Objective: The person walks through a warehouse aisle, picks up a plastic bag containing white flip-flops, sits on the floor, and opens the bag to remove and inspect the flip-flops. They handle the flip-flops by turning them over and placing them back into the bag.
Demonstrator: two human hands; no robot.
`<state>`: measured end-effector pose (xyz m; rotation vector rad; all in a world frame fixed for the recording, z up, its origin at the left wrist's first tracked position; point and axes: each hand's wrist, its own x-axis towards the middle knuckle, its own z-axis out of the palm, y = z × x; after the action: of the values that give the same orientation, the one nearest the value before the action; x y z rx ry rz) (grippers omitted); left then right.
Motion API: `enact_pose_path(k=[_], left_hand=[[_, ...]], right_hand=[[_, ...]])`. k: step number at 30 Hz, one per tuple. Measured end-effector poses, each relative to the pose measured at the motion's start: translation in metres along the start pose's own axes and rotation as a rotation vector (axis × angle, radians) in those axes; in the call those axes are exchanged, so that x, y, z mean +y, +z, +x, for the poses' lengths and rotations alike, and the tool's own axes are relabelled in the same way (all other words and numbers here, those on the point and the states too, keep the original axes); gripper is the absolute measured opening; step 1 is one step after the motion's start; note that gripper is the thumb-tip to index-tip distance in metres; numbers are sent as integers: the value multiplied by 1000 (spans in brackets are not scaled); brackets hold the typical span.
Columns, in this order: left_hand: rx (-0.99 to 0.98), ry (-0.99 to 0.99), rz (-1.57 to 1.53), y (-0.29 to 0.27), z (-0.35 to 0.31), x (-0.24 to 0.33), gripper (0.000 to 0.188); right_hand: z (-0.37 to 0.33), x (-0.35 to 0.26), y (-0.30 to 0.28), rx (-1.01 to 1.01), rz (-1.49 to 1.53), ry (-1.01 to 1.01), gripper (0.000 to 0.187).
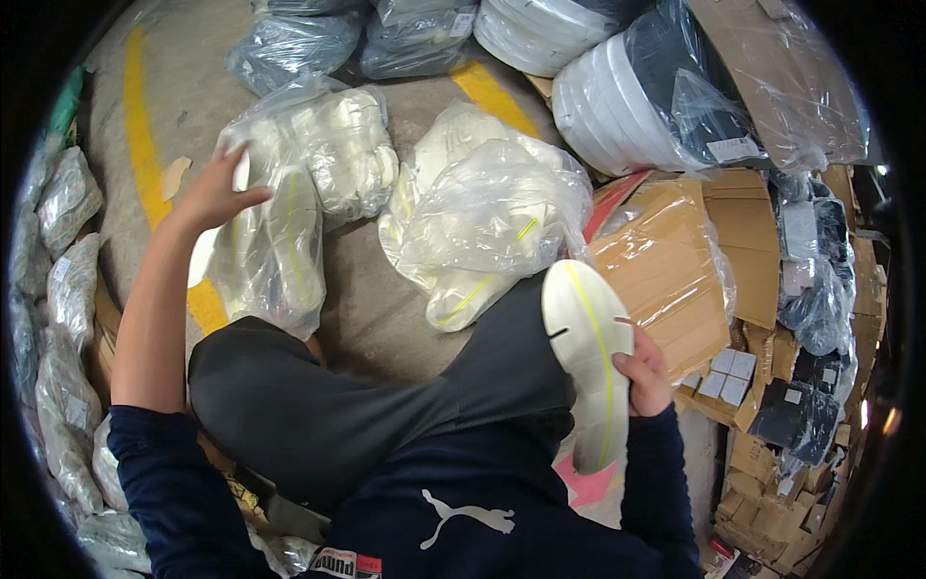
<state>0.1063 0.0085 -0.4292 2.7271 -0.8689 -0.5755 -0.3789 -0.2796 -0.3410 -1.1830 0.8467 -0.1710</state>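
Observation:
My right hand [644, 372] grips the edge of a cream shoe sole [590, 333] with a yellow-green stripe down its length and a small dark notch at one side. The sole stands upright over my right knee. At the far left my left hand [214, 193] is open, fingers spread, over the edge of a clear plastic bag [275, 236] of similar soles. Whether its fingertips touch the bag I cannot tell. Right of that bag, a second clear bag [492, 207] bulges with a heap of striped soles.
A tilted brown cardboard box [661, 275] lies at the right, beside stacked white rolls [617, 106] in wrap. Grey wrapped bundles [299, 48] stand at the back. Plastic-wrapped packs [68, 376] line the left side. Yellow floor lines [142, 125] cross the concrete floor.

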Motion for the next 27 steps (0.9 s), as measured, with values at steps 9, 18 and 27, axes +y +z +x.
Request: enact_pose_path(k=[9, 18, 27], left_hand=[[-197, 254, -362, 73, -16, 208, 55], [16, 351, -891, 40, -58, 242, 37], [55, 384, -1033, 39, -62, 255, 45]], right_hand=[[110, 23, 24, 56, 266, -84, 44], [80, -40, -17, -102, -295, -104, 39], [102, -114, 69, -483, -1623, -144, 39]])
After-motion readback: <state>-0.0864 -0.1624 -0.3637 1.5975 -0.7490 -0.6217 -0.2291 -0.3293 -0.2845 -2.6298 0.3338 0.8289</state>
